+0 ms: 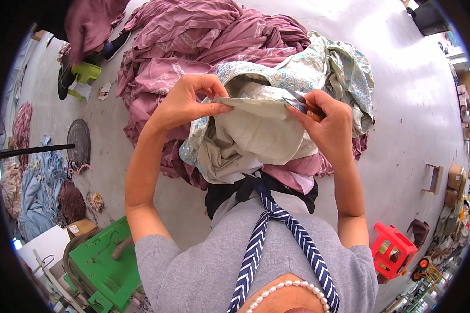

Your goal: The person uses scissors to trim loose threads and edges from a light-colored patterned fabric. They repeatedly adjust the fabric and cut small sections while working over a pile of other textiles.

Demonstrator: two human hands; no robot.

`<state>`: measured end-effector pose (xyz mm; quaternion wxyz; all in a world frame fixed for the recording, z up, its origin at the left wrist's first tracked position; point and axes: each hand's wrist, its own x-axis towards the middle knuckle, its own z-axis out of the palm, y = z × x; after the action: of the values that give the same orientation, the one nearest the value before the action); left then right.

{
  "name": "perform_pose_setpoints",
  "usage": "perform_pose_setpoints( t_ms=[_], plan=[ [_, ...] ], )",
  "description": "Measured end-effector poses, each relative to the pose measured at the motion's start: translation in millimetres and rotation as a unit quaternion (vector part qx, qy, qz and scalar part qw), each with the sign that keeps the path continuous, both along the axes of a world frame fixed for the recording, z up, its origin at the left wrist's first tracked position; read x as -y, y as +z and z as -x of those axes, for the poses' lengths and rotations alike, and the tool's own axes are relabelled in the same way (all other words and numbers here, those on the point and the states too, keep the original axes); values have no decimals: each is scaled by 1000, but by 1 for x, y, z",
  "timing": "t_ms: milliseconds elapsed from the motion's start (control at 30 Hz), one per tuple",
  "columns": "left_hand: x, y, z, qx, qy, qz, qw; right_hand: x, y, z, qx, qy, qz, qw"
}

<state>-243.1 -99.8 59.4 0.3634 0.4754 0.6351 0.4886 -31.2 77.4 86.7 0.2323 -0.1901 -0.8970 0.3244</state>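
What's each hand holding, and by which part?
Left hand: pale cloth, pinched at its edge between thumb and fingers. Right hand: snips, by the handles; whether it grips the cloth too is unclear.

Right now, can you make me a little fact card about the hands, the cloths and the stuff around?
Left hand: pinching the pale cloth by its edge
Right hand: holding small snips, blades near that edge; touching or not, I can't tell
Close by: blue-patterned cloth
Big heap: mauve cloth
Lower right: red stool
Lower left: green tabletop
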Motion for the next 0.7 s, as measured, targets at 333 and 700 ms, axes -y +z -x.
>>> perform_pose_setpoints(
  t_ms=[333,700],
  plan=[
    [-11,5,-16,-64,15,4,998,-11,8,8,70,31,-55,995],
    [-37,7,-29,-92,-3,-14,996,-23,18,3,57,2,10,998]
  ],
)
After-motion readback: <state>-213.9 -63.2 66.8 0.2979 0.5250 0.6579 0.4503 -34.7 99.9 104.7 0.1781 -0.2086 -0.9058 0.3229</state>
